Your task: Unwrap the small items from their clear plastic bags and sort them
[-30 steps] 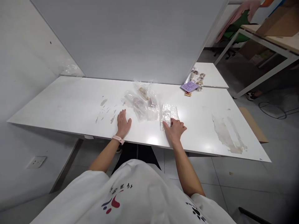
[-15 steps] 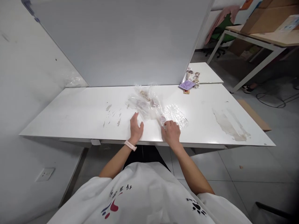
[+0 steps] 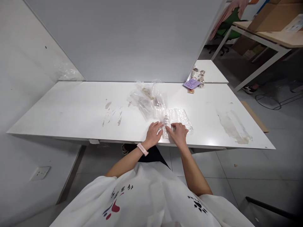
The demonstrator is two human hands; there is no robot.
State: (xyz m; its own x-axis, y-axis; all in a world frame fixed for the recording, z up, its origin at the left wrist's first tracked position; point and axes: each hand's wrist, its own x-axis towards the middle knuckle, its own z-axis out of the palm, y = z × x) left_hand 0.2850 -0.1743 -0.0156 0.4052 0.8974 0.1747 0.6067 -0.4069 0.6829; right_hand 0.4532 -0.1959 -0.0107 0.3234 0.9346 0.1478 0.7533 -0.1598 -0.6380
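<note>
My left hand [image 3: 154, 133], with a pink watch on the wrist, and my right hand [image 3: 178, 133] rest side by side at the near edge of the white table [image 3: 71, 110]. Both sets of fingertips touch a small clear plastic bag [image 3: 176, 117] that lies flat on the table; its near end sits between my hands. Whether either hand pinches the bag or just presses on it is not clear. Just beyond it lies a loose heap of clear bags [image 3: 148, 99] with small brownish items inside.
A purple card with small packets [image 3: 193, 83] lies at the far right by a grey partition [image 3: 130, 37]. Worn patches [image 3: 230, 126] mark the table's right side. A wooden desk [image 3: 272, 31] and floor cables [image 3: 267, 102] are off to the right.
My left hand slid right across the table to meet my right hand at the clear bag. The bag now lies flatter and nearer the table's front edge.
</note>
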